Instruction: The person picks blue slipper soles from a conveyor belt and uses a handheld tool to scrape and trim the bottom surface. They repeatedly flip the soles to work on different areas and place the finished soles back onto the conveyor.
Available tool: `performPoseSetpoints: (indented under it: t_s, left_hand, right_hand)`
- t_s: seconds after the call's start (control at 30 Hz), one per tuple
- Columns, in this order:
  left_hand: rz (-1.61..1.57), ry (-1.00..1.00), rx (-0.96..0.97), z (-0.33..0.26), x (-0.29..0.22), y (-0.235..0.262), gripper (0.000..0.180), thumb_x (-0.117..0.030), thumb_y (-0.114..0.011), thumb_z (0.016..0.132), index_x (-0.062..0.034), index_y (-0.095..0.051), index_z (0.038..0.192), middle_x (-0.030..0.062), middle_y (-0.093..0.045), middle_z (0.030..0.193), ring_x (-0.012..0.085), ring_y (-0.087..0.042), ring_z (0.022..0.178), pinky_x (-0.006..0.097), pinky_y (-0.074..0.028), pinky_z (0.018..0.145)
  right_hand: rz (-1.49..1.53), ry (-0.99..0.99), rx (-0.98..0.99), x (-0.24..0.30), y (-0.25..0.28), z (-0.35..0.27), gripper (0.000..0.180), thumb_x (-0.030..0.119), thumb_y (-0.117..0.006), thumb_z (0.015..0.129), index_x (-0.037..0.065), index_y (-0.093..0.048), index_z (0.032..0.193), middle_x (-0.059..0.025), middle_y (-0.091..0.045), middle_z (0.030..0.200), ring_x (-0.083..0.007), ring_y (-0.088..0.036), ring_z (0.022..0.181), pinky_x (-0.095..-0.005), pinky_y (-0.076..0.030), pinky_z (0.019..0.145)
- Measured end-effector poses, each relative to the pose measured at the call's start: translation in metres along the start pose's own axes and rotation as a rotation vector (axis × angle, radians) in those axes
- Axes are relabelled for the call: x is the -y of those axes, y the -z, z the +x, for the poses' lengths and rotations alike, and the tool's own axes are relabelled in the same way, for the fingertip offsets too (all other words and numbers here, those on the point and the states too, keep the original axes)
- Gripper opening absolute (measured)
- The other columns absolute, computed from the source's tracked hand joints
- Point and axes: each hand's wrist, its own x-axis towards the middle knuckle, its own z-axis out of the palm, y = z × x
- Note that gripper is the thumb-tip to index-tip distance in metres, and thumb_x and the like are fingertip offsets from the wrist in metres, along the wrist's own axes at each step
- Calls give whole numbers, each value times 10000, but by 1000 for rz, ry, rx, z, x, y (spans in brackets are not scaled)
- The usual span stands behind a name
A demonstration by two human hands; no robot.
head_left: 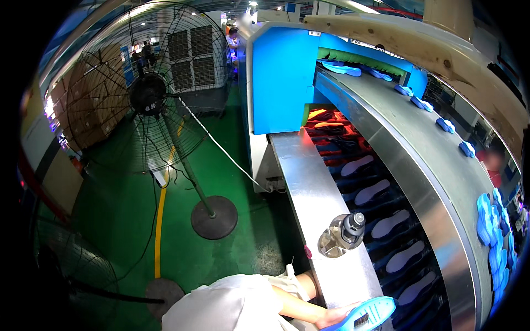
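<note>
My left hand (335, 315) sits at the bottom edge of the steel side rail (309, 187), its fingers closed on a light blue shoe sole (369, 314) that lies tilted over the rail's near end. The forearm runs in from a white garment at the lower edge. My right hand is out of the picture. Beside the rail, several shoe soles (371, 191) with pale insides ride a dark lower conveyor belt out of a blue oven tunnel (281, 83) glowing red inside.
A clear water bottle (342, 234) with a grey cap stands on the rail. Blue soles (446, 124) travel along the curved upper steel belt, with several piled at the right (493, 226). A large pedestal fan (149, 99) stands on the green floor at left. People stand far back.
</note>
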Motion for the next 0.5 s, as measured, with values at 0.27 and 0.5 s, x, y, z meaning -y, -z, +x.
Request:
performPoseSetpoints:
  t_s: [0.27, 0.5]
  left_hand:
    - [-21, 11, -13, -9, 4, -6, 744, -684, -310, 822, -105, -483, 1257, 119, -576, 1147, 262, -571, 960, 363, -477, 834]
    - [-40, 4, -11, -14, 9, -10, 740, -675, -312, 828, -90, -497, 1242, 124, -591, 1125, 262, -586, 927, 365, -488, 817]
  right_hand:
    - [-78, -53, -26, -8, 5, -17, 152, 48, -548, 854, -64, -572, 954, -167, -589, 940, -299, -577, 868, -382, -476, 774]
    - [13, -126, -31, -12, 4, -20, 182, 58, -545, 849, -54, -560, 992, -160, -575, 992, -289, -576, 899, -378, -475, 799]
